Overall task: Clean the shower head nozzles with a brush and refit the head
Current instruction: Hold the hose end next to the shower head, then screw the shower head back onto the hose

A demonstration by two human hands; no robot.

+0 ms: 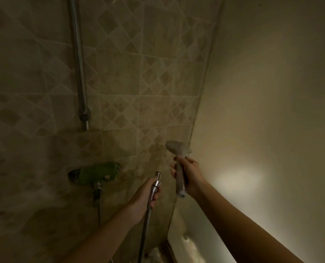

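Note:
The detached grey shower head [177,148] is held upright by its handle in my right hand [189,172], its threaded end pointing down. My left hand [145,199] grips the metal hose [146,224] just below its end fitting [157,180], which points up. A small gap separates the hose fitting from the shower head handle. No brush is in sight. The room is dim.
The tiled wall carries a vertical chrome riser rail [79,63] with a holder [84,115] at its lower end. A mixer valve [95,172] with something green on it sits left of my hands. At the right stands a glass panel edge [199,103] and a plain wall.

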